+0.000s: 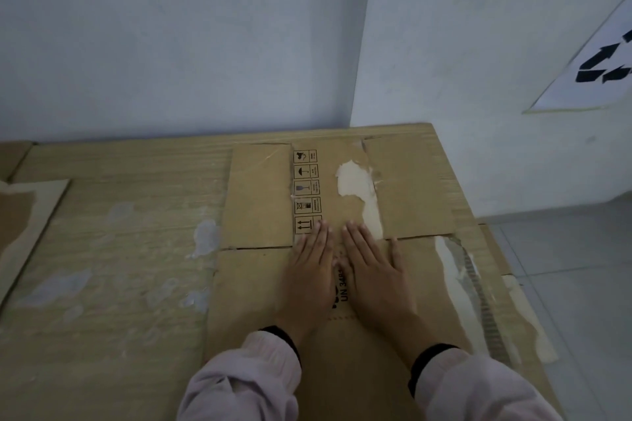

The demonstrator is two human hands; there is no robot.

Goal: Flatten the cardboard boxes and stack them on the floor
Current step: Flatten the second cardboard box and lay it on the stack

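Observation:
A flattened brown cardboard box [266, 202] with printed handling symbols and torn white patches lies on top of a much larger flattened cardboard sheet [113, 249] on the floor. My left hand [309, 270] and my right hand [372, 270] lie palm down, side by side, on the middle of the top box, fingers together and pointing toward the wall. Both hands press flat on the card and hold nothing. Pale pink sleeves with dark cuffs cover my wrists.
A white wall [171, 44] runs along the far edge of the stack, with a corner at right. A paper sheet with a recycling symbol [595, 61] is taped on the right wall. Another cardboard piece [30, 208] lies at far left. Grey tile floor [564, 267] shows at right.

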